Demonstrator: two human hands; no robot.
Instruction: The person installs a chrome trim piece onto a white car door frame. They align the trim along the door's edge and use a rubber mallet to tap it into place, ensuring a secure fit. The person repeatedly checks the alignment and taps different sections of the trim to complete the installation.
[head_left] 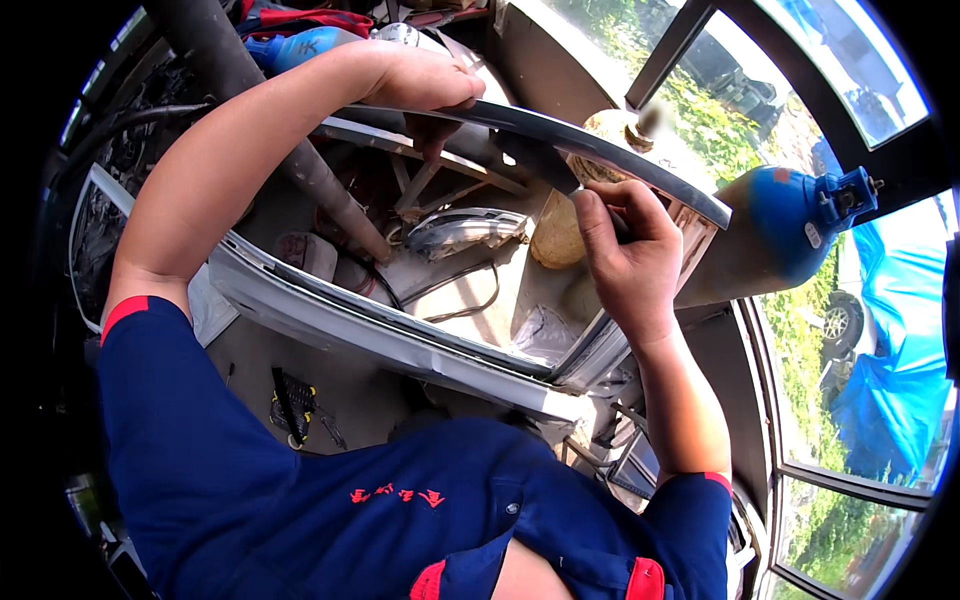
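Note:
My left hand [425, 82] grips a long dark trim strip [680, 190] along the upper edge of a white vehicle door frame [390, 340], its fingers curled over the strip and partly hidden. My right hand [630, 250] is closed on the handle of a flat dark-bladed tool [540, 160], held just below the strip toward its right part, with the thumb along the handle. Whether the blade touches the strip I cannot tell. The frame lies horizontally across my view, with a lamp-like part [465, 234] seen through its opening.
A blue gas cylinder [780, 220] lies at the right beside glazed windows. Another blue cylinder [305, 48] is at upper left near a grey pipe [210, 55]. A yellowish cylinder [555, 240] stands behind the frame. Tools [300, 405] lie on the floor [250, 350] below.

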